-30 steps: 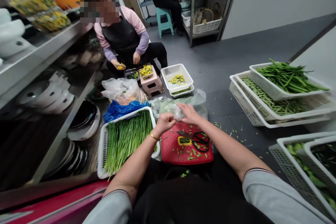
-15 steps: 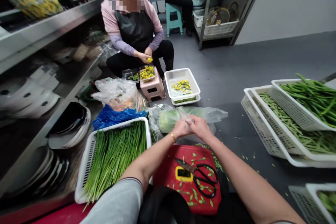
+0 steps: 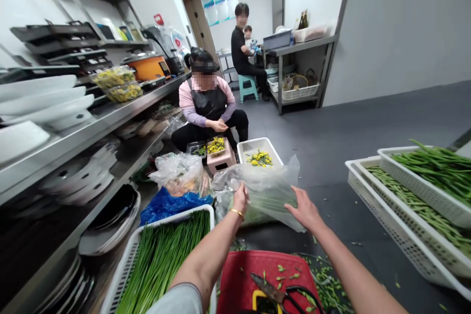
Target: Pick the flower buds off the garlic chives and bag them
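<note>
A clear plastic bag [image 3: 274, 184] with long pale-green stalks inside lies on the floor ahead of me. My left hand [image 3: 241, 199], a gold bangle at its wrist, is closed on the bag's near left side. My right hand [image 3: 304, 210] is by the bag's right end, fingers spread; whether they touch the film I cannot tell. Below my arms, black-handled scissors [image 3: 265, 288] rest on a red flat-topped surface [image 3: 239, 274] strewn with small green buds. To the left stands a white basket [image 3: 211, 218] filled with long green stems [image 3: 165, 260].
A co-worker [image 3: 209, 103] sits opposite, beside a pink stool [image 3: 221, 161] and a white basket of yellow flowers [image 3: 259, 158]. White baskets of green beans [image 3: 415, 201] stand at right. Steel shelving [image 3: 121, 113] with dishes runs along the left. Blue plastic [image 3: 169, 206] lies near the stems.
My hands, together on the bag before, are now apart, the right one moved rightward and opened. The bag is spread wider. The view has tilted up, and the co-worker's hands have come together.
</note>
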